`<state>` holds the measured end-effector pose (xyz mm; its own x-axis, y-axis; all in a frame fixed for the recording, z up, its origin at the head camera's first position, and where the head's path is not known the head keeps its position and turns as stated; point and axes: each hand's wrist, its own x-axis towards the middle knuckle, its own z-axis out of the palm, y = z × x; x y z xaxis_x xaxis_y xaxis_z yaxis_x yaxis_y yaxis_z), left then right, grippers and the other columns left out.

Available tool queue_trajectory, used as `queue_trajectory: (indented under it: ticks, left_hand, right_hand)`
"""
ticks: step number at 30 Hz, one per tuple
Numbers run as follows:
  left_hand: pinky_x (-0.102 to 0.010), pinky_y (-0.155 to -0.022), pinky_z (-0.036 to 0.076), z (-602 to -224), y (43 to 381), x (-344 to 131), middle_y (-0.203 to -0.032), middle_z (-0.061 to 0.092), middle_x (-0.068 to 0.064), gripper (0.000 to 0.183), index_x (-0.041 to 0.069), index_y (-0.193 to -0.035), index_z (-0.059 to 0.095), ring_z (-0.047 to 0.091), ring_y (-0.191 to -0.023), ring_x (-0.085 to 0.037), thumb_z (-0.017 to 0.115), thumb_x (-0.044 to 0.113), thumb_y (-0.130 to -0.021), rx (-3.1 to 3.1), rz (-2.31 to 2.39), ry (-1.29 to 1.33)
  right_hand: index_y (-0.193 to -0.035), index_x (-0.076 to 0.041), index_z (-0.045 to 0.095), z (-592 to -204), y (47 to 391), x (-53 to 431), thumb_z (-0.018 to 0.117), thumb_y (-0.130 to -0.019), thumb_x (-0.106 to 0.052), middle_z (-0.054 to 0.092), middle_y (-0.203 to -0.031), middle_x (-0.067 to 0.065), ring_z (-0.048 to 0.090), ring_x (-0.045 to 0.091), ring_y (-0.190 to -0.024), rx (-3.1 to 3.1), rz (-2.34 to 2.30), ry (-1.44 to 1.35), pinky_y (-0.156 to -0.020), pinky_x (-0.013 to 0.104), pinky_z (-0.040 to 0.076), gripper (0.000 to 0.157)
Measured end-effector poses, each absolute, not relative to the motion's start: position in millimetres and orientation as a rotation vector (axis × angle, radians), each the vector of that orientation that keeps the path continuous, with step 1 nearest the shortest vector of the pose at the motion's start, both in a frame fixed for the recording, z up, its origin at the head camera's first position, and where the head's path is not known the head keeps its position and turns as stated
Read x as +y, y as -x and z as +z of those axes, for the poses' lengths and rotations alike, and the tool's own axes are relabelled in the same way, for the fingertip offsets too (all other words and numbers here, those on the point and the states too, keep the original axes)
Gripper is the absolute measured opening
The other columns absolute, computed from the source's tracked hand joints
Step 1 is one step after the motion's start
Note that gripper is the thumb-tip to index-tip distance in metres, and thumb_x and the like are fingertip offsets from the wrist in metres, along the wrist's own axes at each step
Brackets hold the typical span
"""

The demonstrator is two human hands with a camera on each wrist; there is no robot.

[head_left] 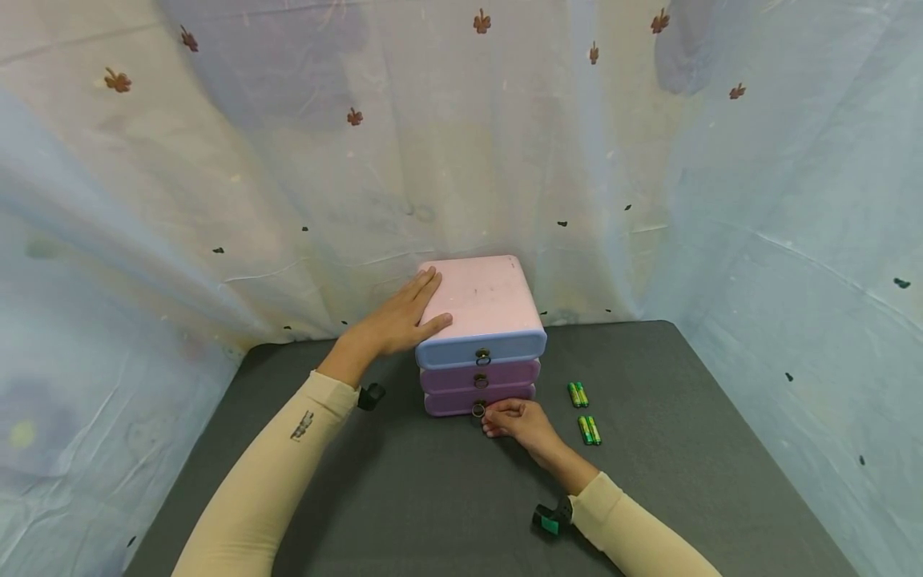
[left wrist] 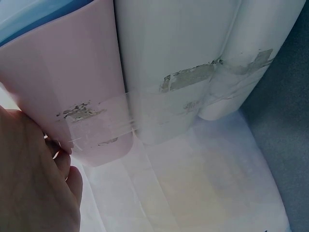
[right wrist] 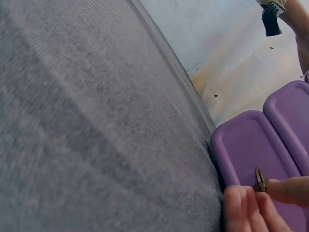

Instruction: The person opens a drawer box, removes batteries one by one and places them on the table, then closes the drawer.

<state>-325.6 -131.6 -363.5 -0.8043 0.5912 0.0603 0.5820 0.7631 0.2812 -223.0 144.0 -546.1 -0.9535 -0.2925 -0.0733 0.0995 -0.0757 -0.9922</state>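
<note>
Head: left hand [head_left: 398, 319] lies spread on cabinet [head_left: 485, 295], right hand [head_left: 521, 421] pinches ring [head_left: 478, 409].

A hand could pass between the drawer unit [head_left: 479, 304] and the batteries [head_left: 578, 394], or over the desk [head_left: 685, 449] right of them, but the curtain [head_left: 461, 160] closes the back, the left hand [head_left: 402, 320] blocks the unit's upper left edge, and the right hand [head_left: 524, 426] the bottom drawer [head_left: 449, 403].

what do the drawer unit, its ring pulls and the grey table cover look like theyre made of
Drawer unit: probably plastic, smooth with a slight sheen, judging by its rounded, moulded-looking edges.
Ring pulls: likely metal, perhaps brass-toned, from their dark golden-brown colour.
Grey table cover: fabric, matte, with fine texture and soft creases; the exact fibre can't be told.
</note>
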Motion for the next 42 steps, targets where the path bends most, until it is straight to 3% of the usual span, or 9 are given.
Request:
queue_trajectory:
  ticks: [14,42]
  left_hand:
    - [-0.046,-0.136,0.007,-365.5,328.1,-131.6,-0.181,-0.008,-0.006,0.090,0.013,-0.174,-0.003,-0.006,-0.167,-0.022,0.038,0.064,-0.112,2.914,0.454,-0.974]
    - [-0.049,-0.135,0.006,-361.5,324.3,-131.7,-0.181,-0.007,-0.009,0.090,0.010,-0.174,-0.001,-0.005,-0.167,-0.026,0.041,0.061,-0.112,2.897,0.489,-0.987]
  right_hand:
    - [-0.126,0.025,0.062,-540.3,220.8,143.9,0.061,-0.109,-0.003,0.074,-0.112,0.034,0.079,0.020,-0.090,1.847,-2.129,0.184,-0.089,0.040,0.066,0.032]
    - [-0.136,0.023,0.057,-541.0,221.4,138.7,0.061,-0.109,-0.004,0.079,-0.106,0.021,0.080,0.023,-0.092,1.575,-2.175,0.037,-0.091,0.038,0.065,0.039]
